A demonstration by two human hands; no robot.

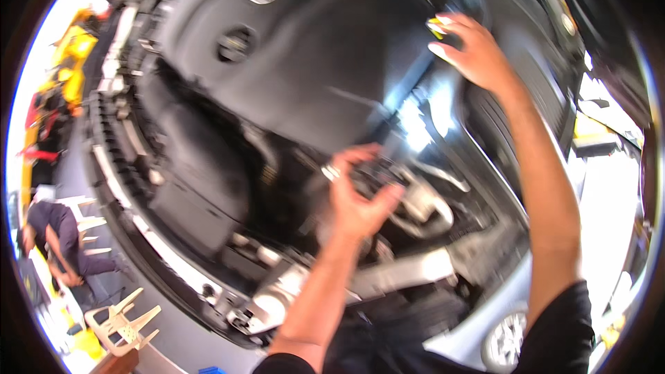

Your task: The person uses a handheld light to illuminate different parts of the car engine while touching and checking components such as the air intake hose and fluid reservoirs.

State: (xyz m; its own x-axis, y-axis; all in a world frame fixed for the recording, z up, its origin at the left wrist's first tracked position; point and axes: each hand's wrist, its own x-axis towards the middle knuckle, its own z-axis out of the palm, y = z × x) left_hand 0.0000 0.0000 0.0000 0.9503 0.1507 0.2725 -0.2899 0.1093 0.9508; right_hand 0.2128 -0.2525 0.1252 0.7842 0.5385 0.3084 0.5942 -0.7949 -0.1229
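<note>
My left hand (357,201) is curled round a black part (377,179) low in the engine bay, below the large dark engine cover (277,76). My right hand (478,52) is up at the cover's upper right, its thumb and fingers around a small yellow piece (436,28); motion blur hides its exact shape. Beside my left hand is a pale, rounded component (422,201). Bright reflections lie on the dark surfaces between my hands.
The curved front edge (118,166) of the engine bay runs down the left. Beyond it a person (55,235) in dark clothes bends over near a beige plastic chair (121,318). Yellow and red items (73,52) stand at the far left. A wheel (506,339) shows at lower right.
</note>
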